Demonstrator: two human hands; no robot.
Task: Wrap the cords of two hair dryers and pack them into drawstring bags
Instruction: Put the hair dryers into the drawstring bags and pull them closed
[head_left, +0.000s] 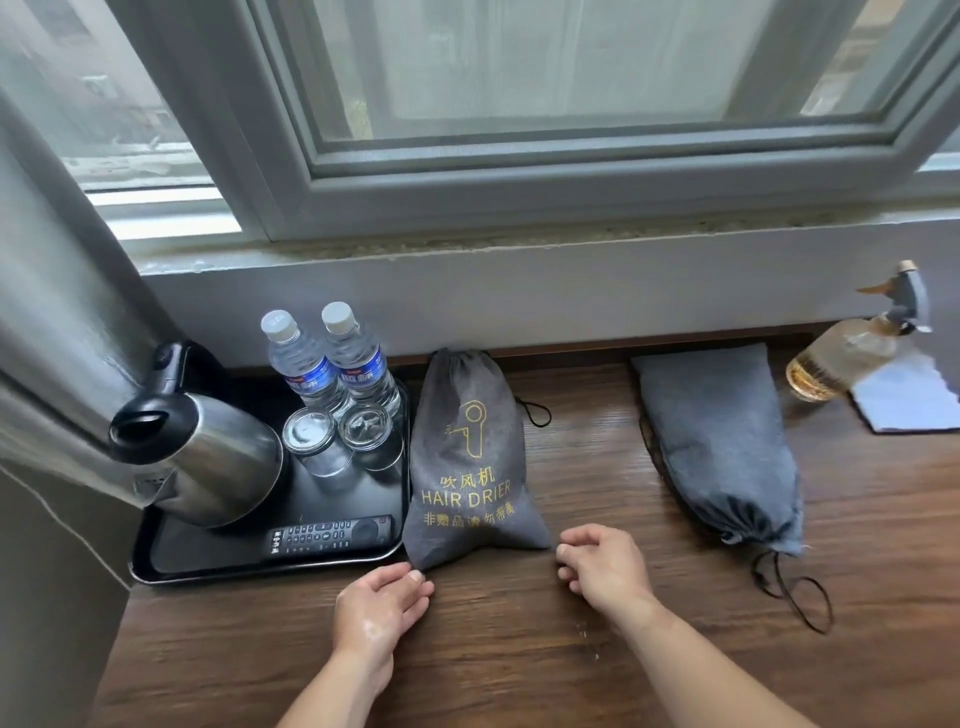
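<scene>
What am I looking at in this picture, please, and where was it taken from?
No machine here: a person works with bare hands, and the single picture comes from a camera worn on the head, looking down at a wooden table. The left hand and right hand sit at the lower corners of a grey bag printed HAIR DRIER; whether they pinch it is unclear. A second, plain grey bag lies to its right, mouth drawn shut. On the left, a black tray holds a kettle, two water bottles, two glasses and a remote. A spray bottle is at the far right.
</scene>
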